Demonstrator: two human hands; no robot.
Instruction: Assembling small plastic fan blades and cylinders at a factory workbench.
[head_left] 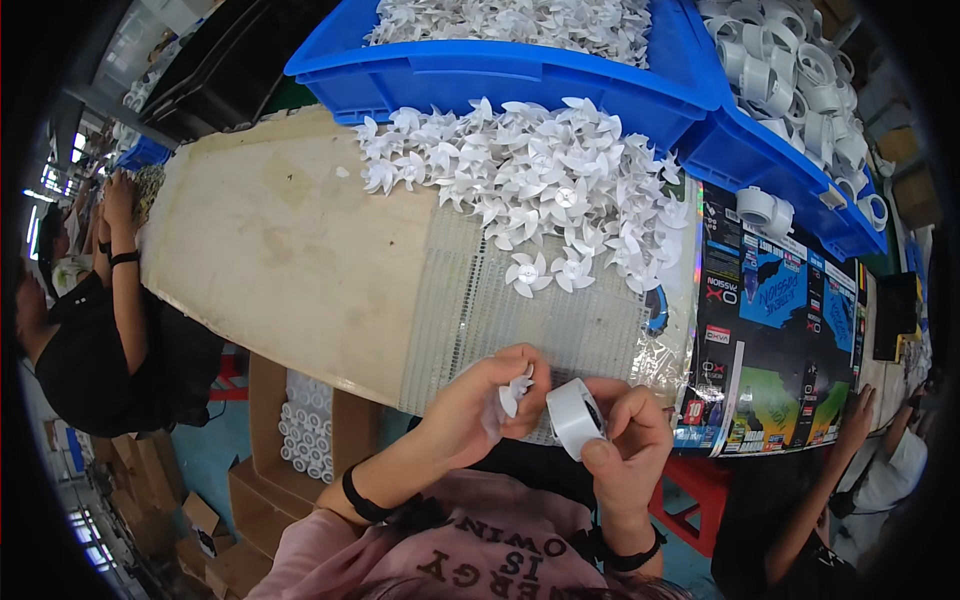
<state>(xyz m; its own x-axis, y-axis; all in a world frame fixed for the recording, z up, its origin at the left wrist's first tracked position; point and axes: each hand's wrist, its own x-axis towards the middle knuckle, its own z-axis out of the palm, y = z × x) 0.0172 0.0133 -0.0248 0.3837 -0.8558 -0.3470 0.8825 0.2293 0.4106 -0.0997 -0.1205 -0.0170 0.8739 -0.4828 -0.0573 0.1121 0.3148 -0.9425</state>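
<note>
My left hand (470,415) is closed, with a small white fan wheel (515,391) pinched between thumb and fingers. Close beside it, my right hand (632,445) grips a short white plastic tube-like housing (572,420), its dark opening turned toward the fingers. The two parts are apart. Both hands are over the near edge of the worktable, by a ribbed clear mat (490,310). Beyond them lies a heap of loose white fan wheels (540,180), spread from the foot of a blue bin (500,75).
A second blue bin (770,185) at the right is piled with white housings (790,60); one pair (765,208) rests by its wall. Printed black sheeting (770,330) covers the table's right part. A cardboard box (265,420) stands lower left. Co-workers sit at both sides.
</note>
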